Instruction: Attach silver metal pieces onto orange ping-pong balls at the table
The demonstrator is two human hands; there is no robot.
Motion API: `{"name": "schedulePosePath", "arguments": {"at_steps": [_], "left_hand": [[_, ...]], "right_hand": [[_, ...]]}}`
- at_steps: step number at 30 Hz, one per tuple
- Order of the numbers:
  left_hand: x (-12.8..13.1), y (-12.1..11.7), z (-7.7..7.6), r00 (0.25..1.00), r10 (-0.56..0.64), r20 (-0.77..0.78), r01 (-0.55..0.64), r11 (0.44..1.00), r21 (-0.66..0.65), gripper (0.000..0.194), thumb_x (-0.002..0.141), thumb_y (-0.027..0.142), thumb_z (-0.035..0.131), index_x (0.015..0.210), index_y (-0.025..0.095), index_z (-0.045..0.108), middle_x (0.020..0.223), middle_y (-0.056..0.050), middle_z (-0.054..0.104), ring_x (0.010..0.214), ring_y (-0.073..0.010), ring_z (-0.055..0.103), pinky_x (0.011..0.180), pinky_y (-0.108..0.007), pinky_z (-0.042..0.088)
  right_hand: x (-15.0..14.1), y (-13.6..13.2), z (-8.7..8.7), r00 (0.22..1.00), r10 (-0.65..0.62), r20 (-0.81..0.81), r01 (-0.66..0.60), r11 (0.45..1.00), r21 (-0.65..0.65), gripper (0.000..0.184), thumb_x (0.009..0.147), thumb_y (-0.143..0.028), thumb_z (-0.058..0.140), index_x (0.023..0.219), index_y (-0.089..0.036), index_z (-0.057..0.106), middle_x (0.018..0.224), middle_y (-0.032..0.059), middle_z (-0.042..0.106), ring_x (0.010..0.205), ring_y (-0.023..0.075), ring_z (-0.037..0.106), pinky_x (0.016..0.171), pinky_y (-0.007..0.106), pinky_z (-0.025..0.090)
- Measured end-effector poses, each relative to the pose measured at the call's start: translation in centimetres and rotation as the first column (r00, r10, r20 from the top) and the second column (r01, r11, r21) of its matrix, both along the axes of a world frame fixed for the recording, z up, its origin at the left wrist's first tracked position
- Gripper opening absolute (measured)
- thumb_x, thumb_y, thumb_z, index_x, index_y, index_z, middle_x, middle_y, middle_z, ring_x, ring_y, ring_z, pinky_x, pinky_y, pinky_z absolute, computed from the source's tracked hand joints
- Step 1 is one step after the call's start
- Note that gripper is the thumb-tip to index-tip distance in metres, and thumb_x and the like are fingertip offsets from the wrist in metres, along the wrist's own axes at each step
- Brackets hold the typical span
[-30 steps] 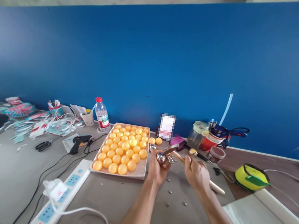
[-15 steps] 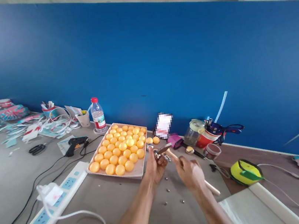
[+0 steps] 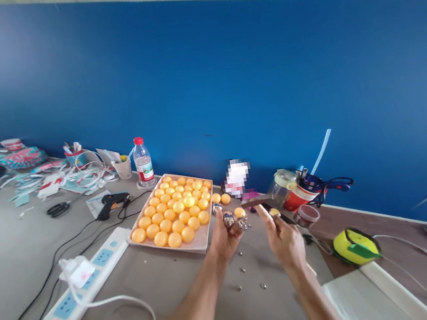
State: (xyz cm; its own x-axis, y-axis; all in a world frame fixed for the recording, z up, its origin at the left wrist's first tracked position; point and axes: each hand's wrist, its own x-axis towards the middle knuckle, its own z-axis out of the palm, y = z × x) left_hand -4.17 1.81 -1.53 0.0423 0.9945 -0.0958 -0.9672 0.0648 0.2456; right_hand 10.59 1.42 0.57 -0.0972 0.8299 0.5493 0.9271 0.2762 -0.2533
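Observation:
My left hand [image 3: 225,238] is closed around a shiny silver ball-like piece [image 3: 229,219] above the table. Other small shiny metal bits [image 3: 242,222] show just beyond its fingertips; I cannot tell whether they touch. In my right hand [image 3: 286,240] is a hammer with a flat dark head [image 3: 257,201] and a pale wooden handle, its head raised above and to the right of the silver piece. An orange ball [image 3: 239,213] lies behind the left hand. Several tiny silver balls [image 3: 243,270] are scattered on the table between my forearms.
A shallow white tray [image 3: 199,246] of orange balls lies left of my hands. Beyond it stands a water bottle [image 3: 143,162]. Further left are a power strip [image 3: 94,276], a glue gun [image 3: 110,203] and scissors [image 3: 58,209]. Right are a jar [image 3: 282,190] and a yellow-green container [image 3: 352,246].
The hammer has lifted away from the silver piece toward the right with my right hand. My left hand keeps its hold. The whole view has shifted slightly.

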Motion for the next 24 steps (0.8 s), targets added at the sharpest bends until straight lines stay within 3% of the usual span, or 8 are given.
{"name": "schedulePosePath", "arguments": {"at_steps": [4, 9, 12, 17, 21, 24], "left_hand": [[0.1, -0.1, 0.0, 0.999, 0.019, -0.047, -0.021, 0.999, -0.048, 0.038, 0.083, 0.048, 0.055, 0.068, 0.015, 0.044, 0.057, 0.004, 0.045, 0.040, -0.0017, 0.024, 0.040, -0.016, 0.025], [-0.1, -0.2, 0.2, 0.999, 0.049, 0.004, -0.049, 0.997, -0.058, 0.037, 0.079, 0.043, 0.062, 0.064, 0.016, 0.042, 0.052, 0.006, 0.039, 0.041, -0.0032, 0.028, 0.041, -0.017, 0.027], [-0.4, -0.2, 0.1, 0.998, 0.032, 0.046, -0.030, 0.999, -0.033, 0.038, 0.079, 0.040, 0.063, 0.061, 0.016, 0.039, 0.052, 0.006, 0.037, 0.044, -0.0048, 0.033, 0.044, -0.018, 0.030], [-0.4, 0.0, -0.4, 0.999, 0.002, 0.050, -0.002, 1.000, -0.003, 0.026, 0.079, 0.039, 0.063, 0.077, 0.016, 0.050, 0.062, 0.003, 0.048, 0.050, -0.0065, 0.043, 0.050, -0.019, 0.038], [0.1, 0.2, -0.6, 0.994, 0.057, -0.090, -0.065, 0.994, -0.090, 0.032, 0.083, 0.047, 0.054, 0.078, 0.016, 0.050, 0.054, 0.005, 0.041, 0.041, -0.0045, 0.033, 0.041, -0.016, 0.027], [0.3, 0.2, -0.4, 0.994, 0.047, -0.102, -0.057, 0.994, -0.092, 0.035, 0.085, 0.050, 0.049, 0.078, 0.015, 0.049, 0.056, 0.004, 0.045, 0.039, -0.0038, 0.030, 0.040, -0.016, 0.024]], "right_hand": [[-0.8, 0.1, -0.5, 0.987, 0.049, 0.154, -0.033, 0.994, -0.101, 0.048, 0.092, -0.047, 0.035, 0.062, -0.020, 0.061, 0.049, 0.0035, 0.059, 0.043, 0.0125, 0.050, 0.048, 0.025, 0.025], [-1.4, 0.1, -0.3, 0.992, 0.036, 0.123, -0.006, 0.973, -0.231, 0.044, 0.092, -0.047, 0.037, 0.066, -0.020, 0.060, 0.054, 0.0032, 0.062, 0.048, 0.0129, 0.053, 0.050, 0.025, 0.025], [-0.6, 0.2, 0.6, 0.996, 0.024, 0.089, -0.003, 0.973, -0.229, 0.045, 0.091, -0.049, 0.037, 0.064, -0.020, 0.059, 0.054, 0.0035, 0.062, 0.053, 0.0145, 0.055, 0.053, 0.025, 0.027], [0.2, 0.1, 1.4, 0.999, -0.032, -0.028, 0.028, 0.989, -0.146, 0.050, 0.092, -0.051, 0.031, 0.066, -0.019, 0.060, 0.056, 0.0052, 0.062, 0.054, 0.0146, 0.054, 0.054, 0.024, 0.028], [-0.6, 0.0, 1.0, 0.995, 0.024, 0.095, 0.001, 0.968, -0.251, 0.045, 0.091, -0.047, 0.037, 0.066, -0.020, 0.062, 0.054, 0.0044, 0.061, 0.052, 0.0146, 0.052, 0.053, 0.025, 0.026], [-0.6, 0.0, 1.2, 0.998, 0.032, 0.053, -0.017, 0.965, -0.262, 0.046, 0.090, -0.050, 0.037, 0.064, -0.020, 0.060, 0.055, 0.0043, 0.061, 0.055, 0.0148, 0.053, 0.054, 0.024, 0.027]]}}
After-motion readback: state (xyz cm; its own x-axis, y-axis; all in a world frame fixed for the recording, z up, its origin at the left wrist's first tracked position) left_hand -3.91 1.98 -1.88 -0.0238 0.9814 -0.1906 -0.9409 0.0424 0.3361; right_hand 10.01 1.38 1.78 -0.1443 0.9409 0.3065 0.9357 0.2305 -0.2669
